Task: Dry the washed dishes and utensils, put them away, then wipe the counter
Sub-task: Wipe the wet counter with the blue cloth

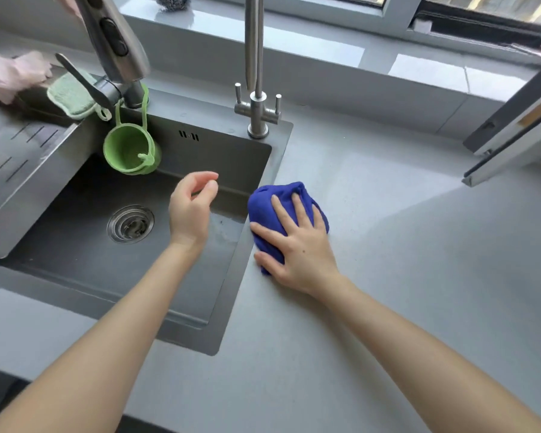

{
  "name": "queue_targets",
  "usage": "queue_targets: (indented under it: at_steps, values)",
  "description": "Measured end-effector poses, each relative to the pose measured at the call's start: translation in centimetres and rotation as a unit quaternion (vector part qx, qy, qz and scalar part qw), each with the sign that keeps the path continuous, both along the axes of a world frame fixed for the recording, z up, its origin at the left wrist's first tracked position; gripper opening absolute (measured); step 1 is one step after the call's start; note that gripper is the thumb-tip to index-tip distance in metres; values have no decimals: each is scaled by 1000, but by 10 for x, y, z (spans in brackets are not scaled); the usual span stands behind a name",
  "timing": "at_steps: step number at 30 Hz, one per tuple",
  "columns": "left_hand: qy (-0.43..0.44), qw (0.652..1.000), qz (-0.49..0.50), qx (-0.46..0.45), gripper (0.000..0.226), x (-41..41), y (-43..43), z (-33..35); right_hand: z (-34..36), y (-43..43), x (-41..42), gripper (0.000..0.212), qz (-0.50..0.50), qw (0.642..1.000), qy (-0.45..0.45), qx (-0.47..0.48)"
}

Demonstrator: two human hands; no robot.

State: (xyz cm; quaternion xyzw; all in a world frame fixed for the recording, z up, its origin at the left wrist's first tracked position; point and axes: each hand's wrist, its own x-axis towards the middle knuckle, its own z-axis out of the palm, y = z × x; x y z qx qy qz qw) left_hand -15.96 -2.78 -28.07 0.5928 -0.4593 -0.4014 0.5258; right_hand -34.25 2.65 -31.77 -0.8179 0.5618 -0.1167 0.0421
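Observation:
A bunched blue cloth (270, 204) lies on the grey counter (403, 245) right at the sink's right edge. My right hand (297, 242) presses flat on top of it with spread, straight fingers. My left hand (189, 207) hovers over the dark sink basin (85, 245), fingers loosely curled and holding nothing.
A green silicone cup (130, 151) hangs from the pull-out faucet (113, 35). A slim second tap (256, 110) stands at the sink's back right corner. A green sponge (71, 95) and pink gloves (11, 73) lie at the back left. An open window frame (512, 126) juts over the counter at right.

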Motion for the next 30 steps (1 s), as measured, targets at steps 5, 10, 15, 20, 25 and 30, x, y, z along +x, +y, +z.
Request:
queue_targets:
  at_steps: [5,10,15,20,25,30]
  values:
    - [-16,999,-19,20,17,9,19,11,-1,89,36,42,56,998,-23,28]
    - [-48,994,-87,39,15,15,56,29,1,168,42,40,66,997,-6,25]
    - [-78,985,-147,44,15,35,84,48,-2,250,-12,41,-61,997,14,40]
    - [-93,976,-193,33,14,56,109,66,3,330,-106,54,-429,899,57,72]
    - [-93,970,-222,15,13,77,134,73,7,301,-59,45,-617,779,-4,110]
    - [-101,967,-235,15,14,86,147,82,9,242,91,46,-391,919,24,47]
